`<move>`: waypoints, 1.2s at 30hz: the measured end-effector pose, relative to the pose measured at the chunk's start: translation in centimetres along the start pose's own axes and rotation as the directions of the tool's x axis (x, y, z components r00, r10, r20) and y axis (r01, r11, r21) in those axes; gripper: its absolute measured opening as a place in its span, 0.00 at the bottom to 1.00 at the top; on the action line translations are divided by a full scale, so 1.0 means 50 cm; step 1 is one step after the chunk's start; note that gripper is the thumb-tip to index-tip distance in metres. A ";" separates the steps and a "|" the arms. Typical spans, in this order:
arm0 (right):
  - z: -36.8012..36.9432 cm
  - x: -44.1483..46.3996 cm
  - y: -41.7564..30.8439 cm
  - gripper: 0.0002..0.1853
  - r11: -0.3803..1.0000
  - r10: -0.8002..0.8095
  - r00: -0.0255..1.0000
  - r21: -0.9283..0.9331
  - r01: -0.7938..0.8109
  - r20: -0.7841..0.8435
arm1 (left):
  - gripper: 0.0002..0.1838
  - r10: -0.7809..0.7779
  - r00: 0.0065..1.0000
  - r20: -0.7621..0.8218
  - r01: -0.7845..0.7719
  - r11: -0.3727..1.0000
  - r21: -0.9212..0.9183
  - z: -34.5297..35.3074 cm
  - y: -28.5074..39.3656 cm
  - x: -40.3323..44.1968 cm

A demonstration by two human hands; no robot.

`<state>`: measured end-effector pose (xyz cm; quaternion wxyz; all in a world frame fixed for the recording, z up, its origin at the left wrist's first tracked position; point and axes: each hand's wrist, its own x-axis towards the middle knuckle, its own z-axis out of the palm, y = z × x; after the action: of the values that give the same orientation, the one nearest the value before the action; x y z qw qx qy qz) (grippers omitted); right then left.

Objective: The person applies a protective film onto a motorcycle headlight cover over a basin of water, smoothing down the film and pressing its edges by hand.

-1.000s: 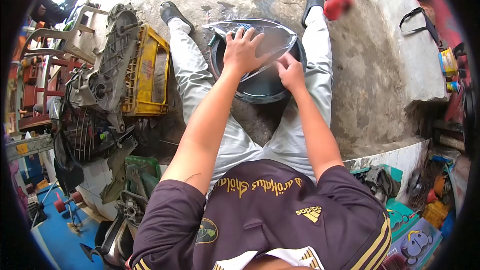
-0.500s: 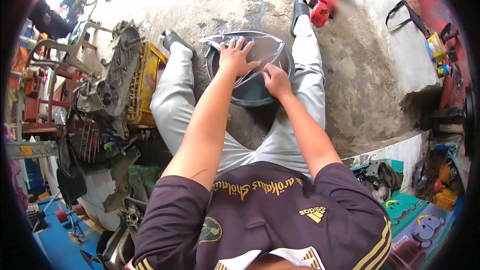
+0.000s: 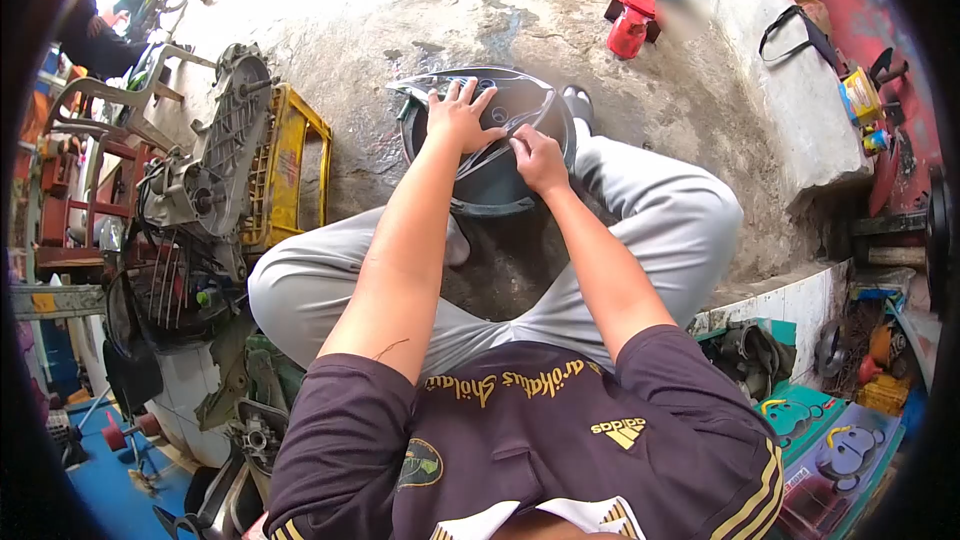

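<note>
The left hand [image 3: 458, 125] spreads flat on a clear panel [image 3: 524, 103] over a dark tub [image 3: 492, 208]. The right hand [image 3: 541, 162] curls at the panel's edge.

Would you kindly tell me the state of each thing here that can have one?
Basin: upright, partly covered.
Clear panel: lying over the basin's mouth.
Left hand: spread open on the panel.
Right hand: curled at the panel's edge; grip unclear.
Legs: bent, knees apart.
Engine casing: uncovered, ribbed side showing.
</note>
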<state>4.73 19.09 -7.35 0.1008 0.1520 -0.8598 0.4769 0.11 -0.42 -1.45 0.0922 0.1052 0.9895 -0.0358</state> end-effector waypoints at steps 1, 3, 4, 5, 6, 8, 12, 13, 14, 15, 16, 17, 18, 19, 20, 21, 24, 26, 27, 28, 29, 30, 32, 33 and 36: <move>0.000 0.001 0.001 0.06 1.000 -0.008 1.000 -0.005 0.008 0.002 | 0.54 -0.005 1.000 0.005 0.005 1.000 -0.005 -0.001 0.000 0.000; 0.000 -0.003 -0.003 0.06 1.000 -0.003 1.000 -0.009 0.003 0.012 | 0.54 -0.007 1.000 -0.011 0.007 1.000 0.010 0.004 0.002 0.000; 0.000 -0.002 -0.003 0.06 1.000 -0.003 1.000 -0.018 0.003 0.003 | 0.53 -0.008 1.000 -0.004 0.008 1.000 0.012 0.005 0.001 0.001; 0.000 -0.002 -0.003 0.05 1.000 -0.004 1.000 -0.028 0.004 -0.006 | 0.52 -0.018 1.000 -0.001 0.018 1.000 -0.010 0.001 0.004 -0.001; 0.000 -0.002 -0.006 0.05 1.000 0.007 1.000 -0.029 -0.008 -0.017 | 0.52 -0.014 1.000 -0.012 0.014 1.000 -0.010 0.001 0.006 -0.008; 0.000 -0.001 -0.008 0.05 0.999 0.043 0.999 0.000 -0.043 -0.027 | 0.51 -0.010 1.000 -0.029 0.009 1.000 -0.007 0.005 0.004 -0.012; -0.008 0.005 0.000 0.06 0.999 0.051 0.999 0.006 -0.051 0.000 | 0.48 0.021 0.975 -0.220 -0.027 0.999 -0.024 0.019 0.001 -0.023; -0.007 -0.009 0.001 0.06 0.999 0.033 0.999 0.003 -0.033 0.040 | 0.47 0.021 0.976 -0.217 -0.028 0.999 -0.029 0.024 0.002 -0.027; -0.011 -0.009 -0.006 0.06 0.999 0.047 0.999 0.027 -0.047 0.015 | 0.47 0.029 0.975 -0.221 -0.034 0.999 -0.016 0.027 0.002 -0.029; -0.012 -0.005 -0.007 0.06 0.995 0.092 0.995 0.041 -0.091 -0.026 | 0.48 0.032 0.972 -0.233 -0.034 0.999 -0.008 0.031 0.002 -0.025; -0.013 0.001 -0.011 0.06 0.990 0.138 0.988 0.039 -0.136 -0.066 | 0.47 0.032 0.968 -0.249 -0.034 0.999 -0.007 0.032 0.002 -0.024; -0.011 0.006 -0.014 0.07 0.983 0.181 0.978 0.040 -0.178 -0.105 | 0.47 0.021 0.970 -0.244 -0.025 1.000 -0.012 0.029 0.001 -0.022; -0.008 0.002 -0.013 0.07 0.983 0.184 0.979 0.040 -0.181 -0.093 | 0.47 0.019 0.967 -0.255 -0.026 0.999 -0.021 0.027 0.003 -0.023; -0.007 -0.006 -0.016 0.07 0.995 0.099 0.995 0.014 -0.099 -0.027 | 0.46 0.024 0.964 -0.264 -0.032 0.999 -0.026 0.026 0.004 -0.028; -0.006 -0.012 -0.013 0.07 1.000 0.013 0.999 -0.006 -0.013 0.037 | 0.46 0.019 0.960 -0.278 -0.031 0.999 -0.039 0.025 0.004 -0.031; -0.006 -0.011 -0.012 0.07 1.000 0.014 0.999 -0.009 -0.013 0.037 | 0.46 0.020 0.960 -0.278 -0.032 0.999 -0.041 0.029 0.005 -0.029; -0.002 0.003 -0.015 0.08 0.989 0.146 0.988 0.021 -0.145 -0.059 | 0.46 0.023 0.954 -0.299 -0.035 0.999 -0.034 0.030 0.001 -0.021; -0.002 0.003 -0.018 0.09 0.984 0.175 0.982 0.029 -0.174 -0.066 | 0.46 0.032 0.953 -0.300 -0.049 0.998 -0.048 0.035 0.000 -0.022; -0.004 0.001 -0.020 0.10 0.978 0.206 0.976 0.036 -0.203 -0.076 | 0.46 0.032 0.955 -0.296 -0.049 0.997 -0.053 0.037 0.001 -0.026; -0.009 0.001 -0.023 0.10 0.978 0.206 0.976 0.034 -0.204 -0.074 | 0.46 0.031 0.955 -0.294 -0.049 0.997 -0.053 0.036 0.001 -0.026; -0.015 0.003 -0.025 0.11 0.964 0.267 0.961 0.034 -0.265 -0.074 | 0.47 0.030 0.956 -0.293 -0.048 0.997 -0.052 0.035 0.000 -0.024; -0.019 0.007 -0.026 0.11 0.946 0.325 0.943 0.036 -0.324 -0.074 | 0.47 0.027 0.955 -0.296 -0.045 0.998 -0.053 0.035 -0.002 -0.022; -0.025 0.018 -0.022 0.10 0.930 0.367 0.929 0.058 -0.364 -0.048 | 0.47 0.031 0.953 -0.302 -0.052 0.997 -0.061 0.035 0.001 -0.022; -0.028 0.020 -0.022 0.09 0.909 0.412 0.911 0.079 -0.409 -0.023 | 0.47 0.029 0.953 -0.301 -0.050 0.997 -0.063 0.035 0.002 -0.024; -0.022 0.012 0.004 0.06 0.832 0.475 0.879 0.304 -0.464 0.041 | 0.45 0.013 0.954 -0.300 -0.036 0.997 -0.072 0.027 0.004 -0.027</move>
<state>4.13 20.05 -6.74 -0.0285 -0.0583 -0.7846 0.6166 1.67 -0.61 -2.53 -0.0542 0.1178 0.9914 0.0197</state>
